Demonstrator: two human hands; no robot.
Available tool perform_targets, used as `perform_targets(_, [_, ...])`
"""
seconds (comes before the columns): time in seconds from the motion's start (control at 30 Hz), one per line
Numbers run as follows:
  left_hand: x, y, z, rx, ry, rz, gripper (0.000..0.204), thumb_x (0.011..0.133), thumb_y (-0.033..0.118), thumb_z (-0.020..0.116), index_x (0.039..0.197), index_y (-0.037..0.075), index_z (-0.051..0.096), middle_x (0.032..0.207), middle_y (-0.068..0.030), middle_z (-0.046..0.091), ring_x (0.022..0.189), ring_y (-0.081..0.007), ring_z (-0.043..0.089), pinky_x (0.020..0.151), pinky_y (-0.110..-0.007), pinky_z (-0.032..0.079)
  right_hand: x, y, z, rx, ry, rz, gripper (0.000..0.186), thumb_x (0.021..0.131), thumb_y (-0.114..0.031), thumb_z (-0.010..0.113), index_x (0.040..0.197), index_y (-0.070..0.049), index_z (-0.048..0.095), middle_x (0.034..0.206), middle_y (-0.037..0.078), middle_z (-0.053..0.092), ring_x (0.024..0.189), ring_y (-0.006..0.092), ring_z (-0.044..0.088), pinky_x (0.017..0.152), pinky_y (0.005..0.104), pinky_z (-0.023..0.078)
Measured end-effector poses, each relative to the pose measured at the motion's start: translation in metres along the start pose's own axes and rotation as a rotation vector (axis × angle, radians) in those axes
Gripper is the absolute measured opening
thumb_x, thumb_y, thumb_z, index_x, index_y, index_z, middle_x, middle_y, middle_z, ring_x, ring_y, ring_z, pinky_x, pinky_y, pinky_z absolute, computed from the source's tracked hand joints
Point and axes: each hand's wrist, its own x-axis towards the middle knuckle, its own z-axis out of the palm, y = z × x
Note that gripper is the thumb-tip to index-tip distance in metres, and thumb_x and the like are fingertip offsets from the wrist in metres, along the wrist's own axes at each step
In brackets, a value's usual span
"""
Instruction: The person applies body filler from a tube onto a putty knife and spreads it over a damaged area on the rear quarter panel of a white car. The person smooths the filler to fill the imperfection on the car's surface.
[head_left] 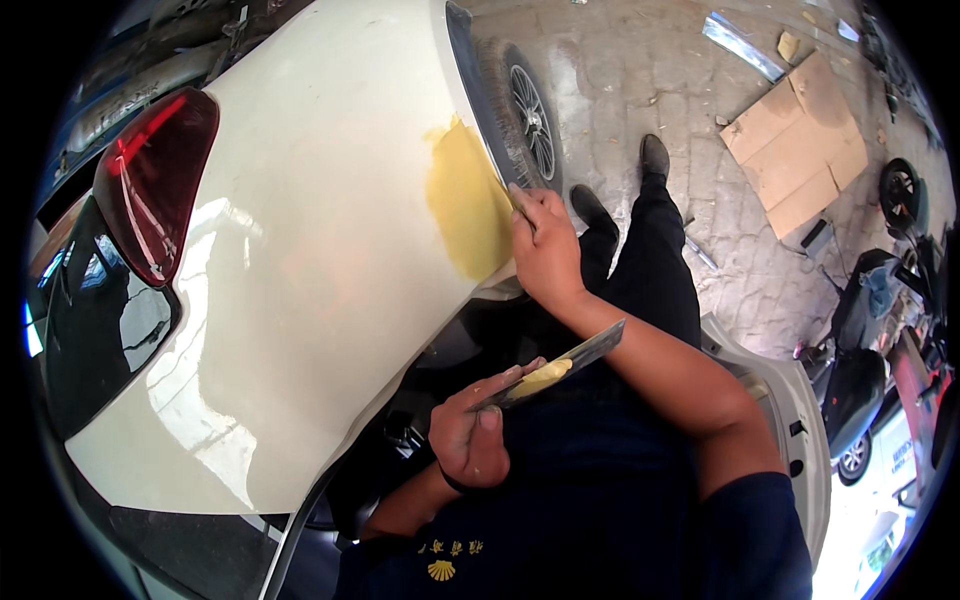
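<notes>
A cream-white car body panel (pixel 310 180) fills the left side, with a patch of yellow body filler (pixel 462 200) beside the wheel arch. My right hand (pixel 550 250) is closed at the edge of that patch, by the arch lip. Between its fingers shows a thin dark spreader (pixel 522 212), mostly hidden by the hand. Lower down, in front of my chest, my left hand (pixel 468 440) grips a flat grey metal plate (pixel 598 346). A lump of yellow filler (pixel 548 374) lies on the plate.
A car wheel (pixel 532 122) sits under the arch. Left are a red tail light (pixel 160 185) and dark rear glass (pixel 100 310). An open door (pixel 775 380) stands at my right. Flattened cardboard (pixel 797 145) lies on the paved floor, near a parked motorbike (pixel 860 375).
</notes>
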Motion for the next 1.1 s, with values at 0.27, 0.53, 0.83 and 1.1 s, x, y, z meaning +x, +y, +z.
perform_targets(0.27, [-0.011, -0.012, -0.003, 0.182, 0.132, -0.125, 0.034, 0.107, 0.007, 0.047, 0.128, -0.018, 0.057, 0.130, -0.0313, 0.064, 0.118, -0.0334, 0.066, 0.107, -0.045, 0.050, -0.045, 0.022, -0.017, 0.180, -0.317, -0.109, 0.034, 0.099, -0.005, 0.061, 0.131, 0.000, 0.067, 0.113, 0.018, 0.067, 0.108, 0.0322, 0.066, 0.096, 0.0357, 0.051])
perform_targets(0.53, [0.001, -0.041, -0.017, 0.182, 0.399, -0.305, 0.023, 0.110, 0.010, 0.050, 0.091, 0.001, 0.055, 0.087, -0.0035, 0.058, 0.081, -0.0092, 0.052, 0.076, -0.028, 0.046, -0.047, -0.025, -0.112, -0.047, -0.114, -0.461, 0.043, 0.085, 0.001, 0.066, 0.127, -0.007, 0.073, 0.117, 0.013, 0.068, 0.104, 0.0287, 0.069, 0.091, 0.0388, 0.056])
perform_targets(0.83, [-0.004, -0.025, -0.028, 0.801, 0.547, 0.148, 0.026, 0.110, 0.014, 0.051, 0.094, -0.005, 0.060, 0.088, -0.0100, 0.064, 0.079, -0.0122, 0.056, 0.068, -0.031, 0.047, -0.082, -0.009, -0.082, -0.005, -0.377, -0.660, 0.043, 0.084, -0.003, 0.065, 0.126, -0.009, 0.073, 0.118, 0.011, 0.069, 0.106, 0.0306, 0.069, 0.093, 0.0424, 0.057])
perform_targets(1.1, [-0.027, -0.018, -0.062, 0.842, 0.545, 0.433, 0.027, 0.107, 0.003, 0.050, 0.123, -0.018, 0.055, 0.112, -0.0320, 0.065, 0.096, -0.0334, 0.069, 0.084, -0.037, 0.059, -0.030, 0.039, -0.015, 0.132, -0.042, -0.027, 0.031, 0.101, -0.008, 0.057, 0.128, -0.001, 0.069, 0.116, 0.017, 0.067, 0.105, 0.0375, 0.067, 0.093, 0.0396, 0.052])
